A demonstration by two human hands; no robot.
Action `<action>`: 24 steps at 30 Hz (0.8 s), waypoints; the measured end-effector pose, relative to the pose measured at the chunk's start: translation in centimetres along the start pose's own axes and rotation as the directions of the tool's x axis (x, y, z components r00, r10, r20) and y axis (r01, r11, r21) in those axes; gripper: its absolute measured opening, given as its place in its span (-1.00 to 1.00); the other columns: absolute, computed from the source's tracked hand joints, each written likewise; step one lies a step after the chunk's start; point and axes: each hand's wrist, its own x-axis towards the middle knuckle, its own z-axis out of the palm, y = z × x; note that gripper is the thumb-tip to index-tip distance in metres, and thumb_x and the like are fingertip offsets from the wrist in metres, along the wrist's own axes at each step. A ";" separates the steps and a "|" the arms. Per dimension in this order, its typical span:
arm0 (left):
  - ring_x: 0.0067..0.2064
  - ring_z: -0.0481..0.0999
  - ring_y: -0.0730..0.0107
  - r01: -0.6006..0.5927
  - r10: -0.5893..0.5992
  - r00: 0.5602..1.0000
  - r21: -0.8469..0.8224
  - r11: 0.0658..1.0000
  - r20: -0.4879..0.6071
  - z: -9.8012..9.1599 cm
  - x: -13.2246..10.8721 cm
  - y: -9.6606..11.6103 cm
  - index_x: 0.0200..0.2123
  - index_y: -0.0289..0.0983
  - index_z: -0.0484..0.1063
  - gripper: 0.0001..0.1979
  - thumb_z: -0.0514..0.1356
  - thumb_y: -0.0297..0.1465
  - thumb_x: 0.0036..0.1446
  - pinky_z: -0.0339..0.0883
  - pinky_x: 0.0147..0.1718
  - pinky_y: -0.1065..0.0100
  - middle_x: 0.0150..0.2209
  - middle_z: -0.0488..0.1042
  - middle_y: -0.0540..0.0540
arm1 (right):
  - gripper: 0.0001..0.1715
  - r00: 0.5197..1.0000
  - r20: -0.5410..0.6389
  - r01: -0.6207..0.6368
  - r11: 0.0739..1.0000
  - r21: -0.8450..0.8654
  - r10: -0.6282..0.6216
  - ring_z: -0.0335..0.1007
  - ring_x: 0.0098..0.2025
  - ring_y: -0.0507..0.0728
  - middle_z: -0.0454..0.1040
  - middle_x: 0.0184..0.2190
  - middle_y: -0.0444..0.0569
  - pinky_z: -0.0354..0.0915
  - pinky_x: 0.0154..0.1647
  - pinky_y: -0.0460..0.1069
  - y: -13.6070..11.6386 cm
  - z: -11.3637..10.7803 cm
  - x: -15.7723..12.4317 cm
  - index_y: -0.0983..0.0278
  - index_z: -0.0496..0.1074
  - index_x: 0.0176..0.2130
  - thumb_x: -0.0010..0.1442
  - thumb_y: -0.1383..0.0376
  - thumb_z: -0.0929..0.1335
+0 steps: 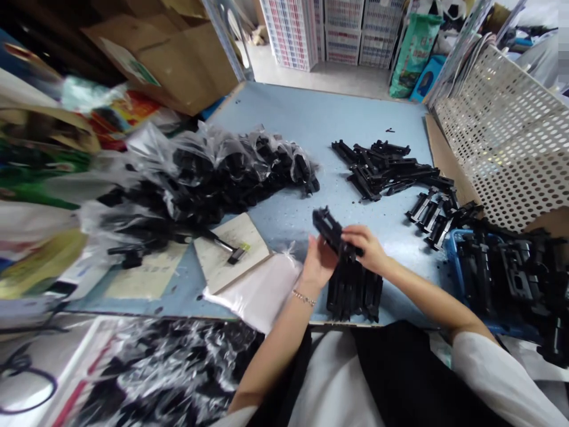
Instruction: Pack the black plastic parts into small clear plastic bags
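Between my two hands is a long black part [328, 228], slotted along its length and tilted up toward the far left; its exact kind I cannot tell. My left hand [319, 264] is closed around its lower side, and my right hand [364, 246] grips its near end with the fingers on top. Right below them, several similar black parts [353, 296] lie side by side at the table's front edge. A stack of clear plastic bags [262, 290] lies left of my left hand. Past my right hand, loose black strips [386, 169] form a pile.
Bagged black parts [231, 166] are heaped on the left of the blue table [293, 110]. A hammer [229, 249] rests on a pale board [213, 270]. On the right, a blue basket [456, 261] holds more black parts, beside a perforated white panel [507, 130]. A cardboard box [178, 59] stands back left.
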 end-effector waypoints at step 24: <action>-0.47 0.43 0.52 0.103 -0.100 0.995 0.161 0.982 -0.029 3.6 -3.5 1.5 -0.03 -0.21 0.27 -0.39 0.38 0.04 0.04 0.37 -0.44 0.43 -0.39 0.40 0.06 | -0.44 0.992 0.125 0.058 0.980 -0.190 -0.034 0.35 -0.25 0.16 0.50 -0.33 0.06 0.23 -0.22 0.04 -8.7 -0.1 -5.8 0.27 0.45 -0.27 0.47 -0.05 0.15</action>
